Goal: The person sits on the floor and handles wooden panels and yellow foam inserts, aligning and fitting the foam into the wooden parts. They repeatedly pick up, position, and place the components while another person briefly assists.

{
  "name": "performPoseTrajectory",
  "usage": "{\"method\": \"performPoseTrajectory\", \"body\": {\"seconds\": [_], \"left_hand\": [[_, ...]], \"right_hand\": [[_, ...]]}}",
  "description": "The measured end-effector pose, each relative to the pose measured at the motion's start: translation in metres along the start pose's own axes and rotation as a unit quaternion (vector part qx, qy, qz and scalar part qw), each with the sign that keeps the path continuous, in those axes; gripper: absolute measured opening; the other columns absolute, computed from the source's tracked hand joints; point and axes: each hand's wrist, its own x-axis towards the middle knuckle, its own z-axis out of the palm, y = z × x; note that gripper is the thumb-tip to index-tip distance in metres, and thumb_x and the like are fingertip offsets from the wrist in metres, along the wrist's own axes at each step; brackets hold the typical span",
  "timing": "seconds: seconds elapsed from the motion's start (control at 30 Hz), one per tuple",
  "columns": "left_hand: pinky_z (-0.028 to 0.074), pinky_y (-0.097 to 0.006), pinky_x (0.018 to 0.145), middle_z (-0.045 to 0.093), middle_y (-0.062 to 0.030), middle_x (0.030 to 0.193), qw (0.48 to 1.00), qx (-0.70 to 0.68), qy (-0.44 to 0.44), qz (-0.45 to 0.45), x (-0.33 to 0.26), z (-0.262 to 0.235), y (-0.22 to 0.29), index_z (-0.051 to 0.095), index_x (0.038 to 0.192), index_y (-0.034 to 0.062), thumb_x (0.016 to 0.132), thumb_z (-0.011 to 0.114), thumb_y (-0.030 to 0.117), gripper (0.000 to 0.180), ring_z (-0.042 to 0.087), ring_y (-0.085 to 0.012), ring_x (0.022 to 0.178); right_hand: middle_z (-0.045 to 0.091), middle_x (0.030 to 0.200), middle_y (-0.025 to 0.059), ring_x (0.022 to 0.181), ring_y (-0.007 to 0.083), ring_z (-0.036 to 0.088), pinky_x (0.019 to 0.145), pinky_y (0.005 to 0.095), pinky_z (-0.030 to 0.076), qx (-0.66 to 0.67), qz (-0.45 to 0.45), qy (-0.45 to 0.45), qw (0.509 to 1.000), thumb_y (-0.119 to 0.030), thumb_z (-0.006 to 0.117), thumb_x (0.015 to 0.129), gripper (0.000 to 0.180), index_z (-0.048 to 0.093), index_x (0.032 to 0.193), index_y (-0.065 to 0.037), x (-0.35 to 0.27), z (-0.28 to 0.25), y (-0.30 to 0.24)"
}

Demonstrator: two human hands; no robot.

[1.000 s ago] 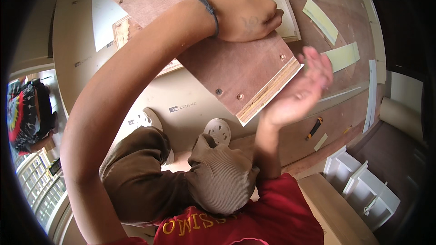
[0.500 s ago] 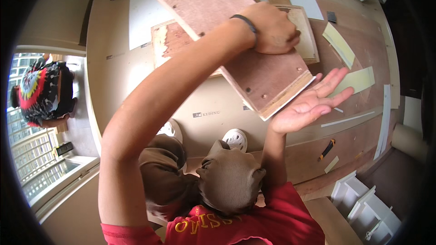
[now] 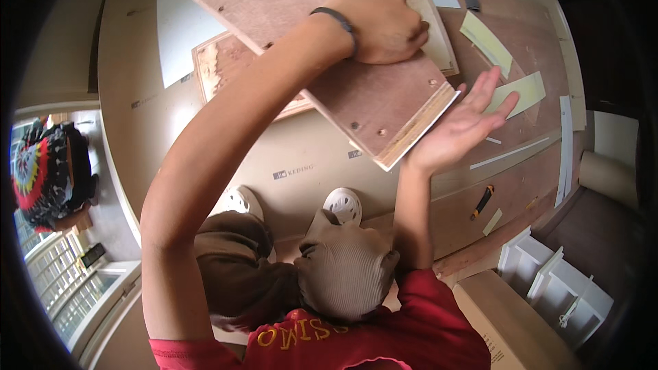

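Note:
A long reddish plywood board (image 3: 370, 99) runs diagonally from the far left toward the middle right, with screw holes along its edges. My left hand (image 3: 384, 24), a dark band on its wrist, is closed over the board's right edge; its fingertips are hidden. At the near end, a thin white strip (image 3: 421, 131) edges the bare plywood layers. My right hand (image 3: 462, 127) is beside that end, its fingers stretched out and the base of its palm at or touching the strip. Another plywood panel (image 3: 226, 72) with pale patches lies beneath the board.
Pale green strips (image 3: 521, 94), white strips (image 3: 510, 153) and a utility knife (image 3: 482, 203) lie to the right. White shelf-like pieces (image 3: 548, 274) and a cardboard box (image 3: 507, 315) stand at lower right. A tie-dye bag or garment (image 3: 51, 175) is by the window at left.
The view has shifted slightly, so the board and floor things appear farther left. My right hand has turned its palm more toward the board's end. My left hand keeps its hold.

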Motion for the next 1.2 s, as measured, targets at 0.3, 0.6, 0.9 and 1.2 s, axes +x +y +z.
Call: {"method": "performPoseTrajectory", "body": {"seconds": [0.3,0.6,0.9,1.2], "left_hand": [[0.053,-0.046,0.080,0.071,-0.0165,0.090,1.000,-0.013,0.023,-0.015,0.009,0.005,-0.007,0.073,0.086,0.0084,0.095,0.039,0.036,0.045,0.068,-0.0366,0.086],[0.053,-0.044,0.084,0.069,-0.0188,0.100,1.000,-0.007,0.010,-0.014,0.007,0.012,-0.007,0.072,0.093,0.0085,0.093,0.041,0.036,0.041,0.067,-0.0360,0.093],[0.053,-0.045,0.083,0.070,-0.0229,0.090,0.998,-0.037,0.044,-0.002,0.000,0.009,-0.013,0.072,0.082,0.0036,0.088,0.044,0.033,0.041,0.068,-0.0384,0.088],[0.052,-0.042,0.088,0.070,-0.0187,0.104,0.998,-0.047,0.044,0.013,0.001,0.007,-0.014,0.073,0.098,0.0087,0.091,0.042,0.035,0.042,0.068,-0.0338,0.099]], "right_hand": [[0.017,0.158,0.0220,0.148,0.0354,0.014,0.119,0.0504,0.006,-0.091,-0.049,-0.042,0.994,-0.054,0.016,0.103,0.073,-0.007,0.155,-0.008,-0.001,0.000,0.000],[0.019,0.159,0.0187,0.148,0.0349,0.014,0.120,0.0505,0.007,-0.040,0.086,0.072,0.993,-0.053,0.022,0.102,0.074,0.000,0.154,-0.005,-0.025,-0.072,0.014],[0.017,0.158,0.0171,0.147,0.0301,0.017,0.120,0.0462,0.014,0.049,0.193,0.039,0.979,-0.055,0.025,0.102,0.076,0.007,0.154,-0.002,-0.078,-0.075,0.082],[0.030,0.153,0.0171,0.144,0.0299,0.025,0.119,0.0463,0.021,-0.033,0.310,0.038,0.949,-0.051,0.024,0.100,0.069,0.024,0.150,-0.002,-0.142,-0.047,0.174]]}}
